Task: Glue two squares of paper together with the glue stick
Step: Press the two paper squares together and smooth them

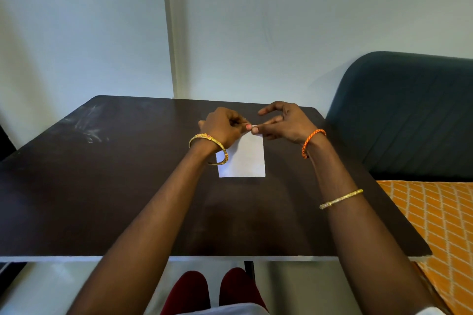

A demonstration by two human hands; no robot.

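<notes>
One white paper square (243, 160) lies flat on the dark table (115, 186), near the middle. Its far edge and left corner are hidden under my hands and a bangle. I cannot tell whether a second square lies under it. Just above the paper's far edge, my left hand (224, 126) is curled into a fist. My right hand (284, 123) meets it fingertip to fingertip, index finger arched up. Between the fingertips shows a small white object (254, 125), pinched from both sides. Most of it is hidden, so I cannot tell whether it is the glue stick.
A dark blue padded chair back (404, 115) stands right of the table, above an orange patterned cushion (440, 217). A pale wall rises just behind the table's far edge. Chalky smears (87, 128) mark the table's far left.
</notes>
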